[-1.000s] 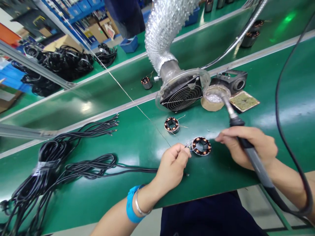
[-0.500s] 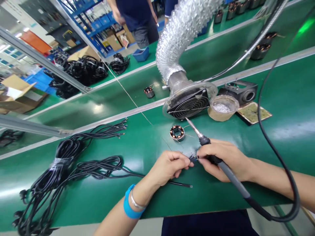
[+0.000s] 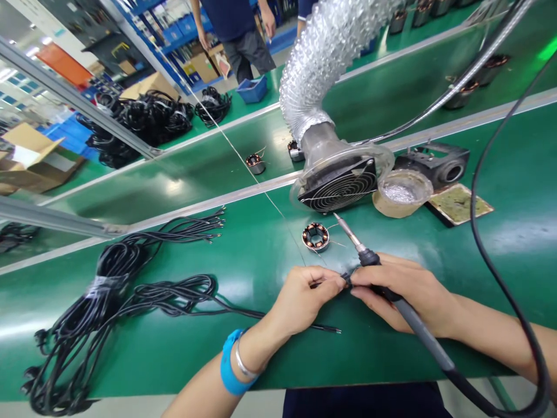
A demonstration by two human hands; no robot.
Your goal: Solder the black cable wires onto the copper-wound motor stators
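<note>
My left hand (image 3: 304, 296) is pinched around small dark pieces (image 3: 347, 278), too small to name, and wears a blue band and a silver bracelet at the wrist. My right hand (image 3: 404, 293) holds a soldering iron (image 3: 407, 313), its tip up and to the left, below the fan grille; its thumb and forefinger also touch the dark pieces. A copper-wound stator (image 3: 315, 236) lies just beyond my hands, thin wires sticking out. One black cable (image 3: 243, 311) runs from a loose coil toward my left wrist, and a cable end (image 3: 325, 328) shows past it.
A fume fan (image 3: 342, 188) hangs from a silver duct (image 3: 313, 69). Right of it are a solder tub (image 3: 402, 194), an iron stand (image 3: 439, 165) and a sponge tray (image 3: 461, 204). Bundled black cables (image 3: 107, 284) lie left. Another stator (image 3: 255, 164) sits behind; a person (image 3: 235, 29) stands across.
Both hands have shifted slightly right, and the iron's tip has moved a little right and down. The person across has changed arm position. The view has shifted slightly.
</note>
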